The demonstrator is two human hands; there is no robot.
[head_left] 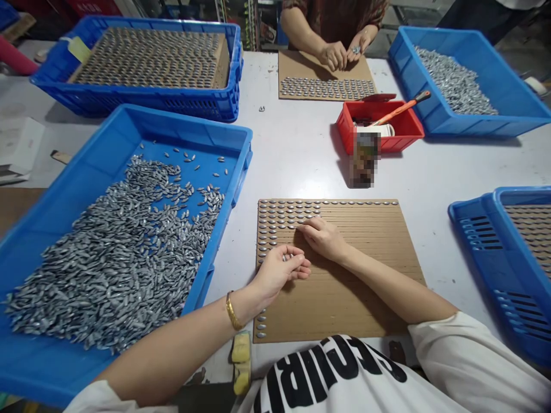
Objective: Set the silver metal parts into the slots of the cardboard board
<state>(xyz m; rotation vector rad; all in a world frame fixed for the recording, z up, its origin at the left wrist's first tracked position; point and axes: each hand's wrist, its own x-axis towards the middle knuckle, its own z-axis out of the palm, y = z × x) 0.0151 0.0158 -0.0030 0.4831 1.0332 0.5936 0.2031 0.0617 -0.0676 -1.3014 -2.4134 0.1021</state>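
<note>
Down on a cardboard sheet [344, 304] near the body: rows of little gray pieces [272, 220] along the top and left edge. In the left hand [282, 269], loosely curled — holding a few pieces. With the right hand [322, 238], touching the sheet at a row's end, fingers bunched — cannot tell how tightly closed, or if on a piece. Beside the left arm, a big blue bin [189, 133] with a huge heap of pieces. Across the table [297, 149], more in another blue bin [486, 126]. In the red box [398, 143], an orange-handled tool [400, 109]. In the far-left crate [150, 103] and right crate [495, 269], pieces in neat rows.
</note>
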